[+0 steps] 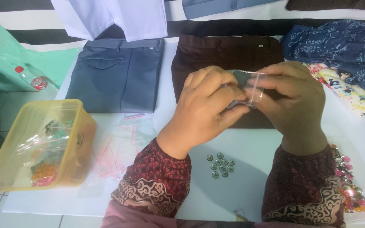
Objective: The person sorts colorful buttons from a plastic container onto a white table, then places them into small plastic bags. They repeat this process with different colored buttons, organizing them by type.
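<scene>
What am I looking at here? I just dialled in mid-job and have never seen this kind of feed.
There is no machine: one head-worn camera looks down at a person's bare hands. The left hand and right hand together pinch a small clear zip bag with something dark inside. On the white table lie a cluster of small round dark buttons, a pile of empty clear bags, a yellow tub of bagged beads, and folded grey trousers and brown trousers.

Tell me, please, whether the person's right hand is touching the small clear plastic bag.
Touching. The head view shows the right hand pinching the small clear plastic bag at its edge, fingers closed on it.
</scene>
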